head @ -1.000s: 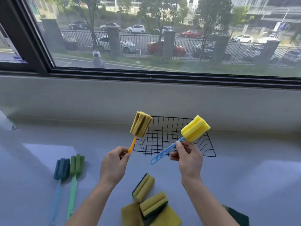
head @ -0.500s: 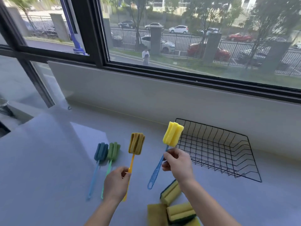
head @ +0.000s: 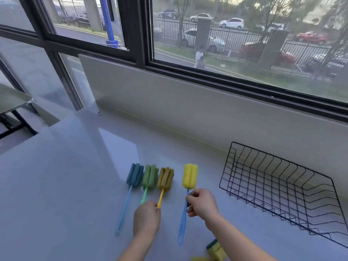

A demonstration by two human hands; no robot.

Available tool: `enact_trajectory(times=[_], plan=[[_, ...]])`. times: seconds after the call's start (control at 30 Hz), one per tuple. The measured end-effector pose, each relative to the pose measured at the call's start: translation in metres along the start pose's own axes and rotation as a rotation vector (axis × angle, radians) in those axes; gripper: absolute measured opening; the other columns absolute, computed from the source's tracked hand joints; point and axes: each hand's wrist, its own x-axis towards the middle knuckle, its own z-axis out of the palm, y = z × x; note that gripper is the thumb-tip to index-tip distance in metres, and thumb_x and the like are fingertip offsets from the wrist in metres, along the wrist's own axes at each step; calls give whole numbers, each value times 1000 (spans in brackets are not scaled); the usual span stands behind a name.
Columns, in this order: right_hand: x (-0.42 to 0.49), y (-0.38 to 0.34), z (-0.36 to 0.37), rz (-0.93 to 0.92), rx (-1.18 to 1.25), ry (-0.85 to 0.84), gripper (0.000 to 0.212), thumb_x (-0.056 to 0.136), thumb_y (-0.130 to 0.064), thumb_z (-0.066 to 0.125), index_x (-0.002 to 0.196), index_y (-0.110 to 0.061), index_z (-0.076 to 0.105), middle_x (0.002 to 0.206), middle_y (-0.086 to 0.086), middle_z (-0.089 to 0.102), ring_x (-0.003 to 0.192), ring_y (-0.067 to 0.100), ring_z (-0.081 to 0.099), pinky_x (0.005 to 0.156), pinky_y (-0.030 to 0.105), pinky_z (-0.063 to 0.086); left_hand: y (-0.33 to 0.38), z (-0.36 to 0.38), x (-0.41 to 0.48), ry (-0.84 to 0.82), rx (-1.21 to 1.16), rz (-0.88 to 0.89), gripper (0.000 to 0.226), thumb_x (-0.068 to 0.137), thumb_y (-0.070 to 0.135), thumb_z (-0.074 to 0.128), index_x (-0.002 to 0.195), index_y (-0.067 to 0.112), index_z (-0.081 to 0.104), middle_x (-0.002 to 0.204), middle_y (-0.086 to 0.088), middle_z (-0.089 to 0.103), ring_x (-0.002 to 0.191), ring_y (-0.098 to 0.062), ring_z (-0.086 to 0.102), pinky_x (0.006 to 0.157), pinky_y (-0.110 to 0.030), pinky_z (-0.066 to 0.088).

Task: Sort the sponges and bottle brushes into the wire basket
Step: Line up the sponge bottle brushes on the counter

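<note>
Several bottle brushes lie in a row on the pale counter. The blue-headed brush and the green-headed brush rest untouched at the left. My left hand grips the orange handle of the mustard-headed brush, its head down beside the green one. My right hand pinches the blue handle of the bright yellow brush, just right of the row. The black wire basket sits to the right with nothing in it. A yellow-and-green sponge shows at the bottom edge, with others mostly cut off.
A low white wall and a dark-framed window run behind the counter. The counter's left edge drops off near a grey table at the far left.
The view has swung left and down. Both hands have lowered their brushes from the air to the counter, next to the blue and green brushes.
</note>
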Motion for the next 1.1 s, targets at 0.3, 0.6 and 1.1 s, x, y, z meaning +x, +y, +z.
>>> enact_trajectory(times=[0.3, 0.6, 1.1], plan=[[16, 2, 21, 39, -66, -44, 15, 89, -8, 62, 78, 0, 67, 64, 17, 69, 51, 24, 67, 58, 37, 64, -1, 6, 3, 0, 115, 25, 12, 94, 17, 46, 94, 21, 57, 92, -4, 64, 85, -28, 64, 65, -35, 46], [24, 5, 32, 136, -59, -49, 13, 88, 0, 62, 76, 2, 66, 65, 20, 68, 47, 28, 64, 51, 34, 59, -2, 16, 10, -3, 195, 58, 25, 92, 8, 41, 106, 18, 60, 100, -5, 62, 89, -30, 63, 68, -38, 47], [34, 1, 50, 119, -127, -61, 15, 88, -6, 65, 74, -1, 68, 66, 18, 71, 53, 27, 70, 62, 44, 65, -1, 13, 8, -7, 214, 53, 19, 95, 16, 41, 106, 19, 57, 102, -4, 57, 89, -29, 61, 64, -36, 41]])
